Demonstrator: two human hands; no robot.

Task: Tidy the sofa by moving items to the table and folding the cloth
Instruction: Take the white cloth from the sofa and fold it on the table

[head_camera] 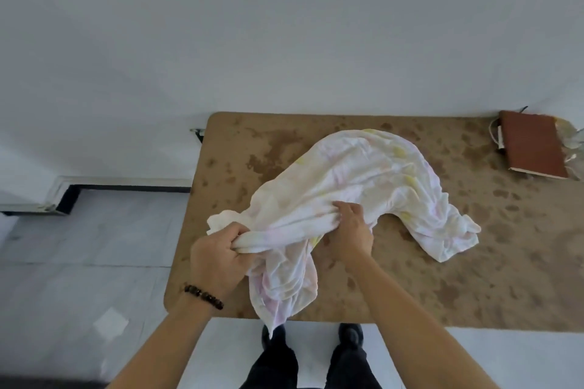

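Folding step: left hand [218, 254] fingers curl round bunched cloth [354, 180], right hand [349, 227] pinches a fold beside them; next needs spreading flat on table [474, 278].

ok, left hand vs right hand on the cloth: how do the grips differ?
The left hand holds a bunched end of the cloth in its fist; the right hand pinches folds nearer its middle. The left hand sits by the table edge; the right hand further in. Left wrist wears a bead bracelet; right is bare. Both grip the cloth.
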